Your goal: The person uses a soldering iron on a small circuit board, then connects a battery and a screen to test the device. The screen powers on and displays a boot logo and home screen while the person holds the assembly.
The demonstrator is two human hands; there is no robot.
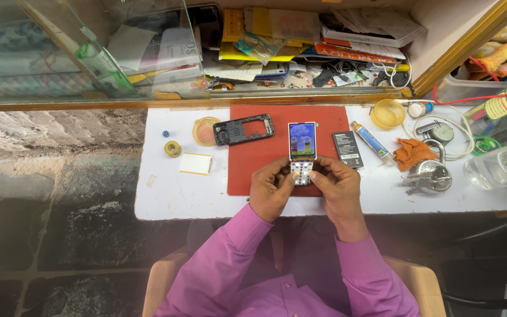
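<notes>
Head view looked straight down on a white worktop (165, 199). Far to the left of the hands lay a small blue bead (165, 133) and a yellow tape roll (172, 149), with a pale card (195, 164) just nearer the left hand. Up and left of that hand sat a round amber lid (202, 131), and touching it a black phone frame (244, 129) whose right end reached onto the red mat (259, 167). The left hand (271, 189) gripped the lower left edge of a stripped handset (302, 152), thumb on the white keypad, while the right hand (337, 185) clamped the opposite edge, so both hands were closed together on the one handset above the mat (its colour screen was lit and pointed away from the person). Just above the right hand lay a black battery (347, 148), and beyond it a slim glue tube (371, 141). Farther right came a yellow dish (388, 113), an orange cloth (412, 152), a coiled white cable (456, 132) and metal parts I could not identify. At the far right stood a clear bottle (503, 167).
</notes>
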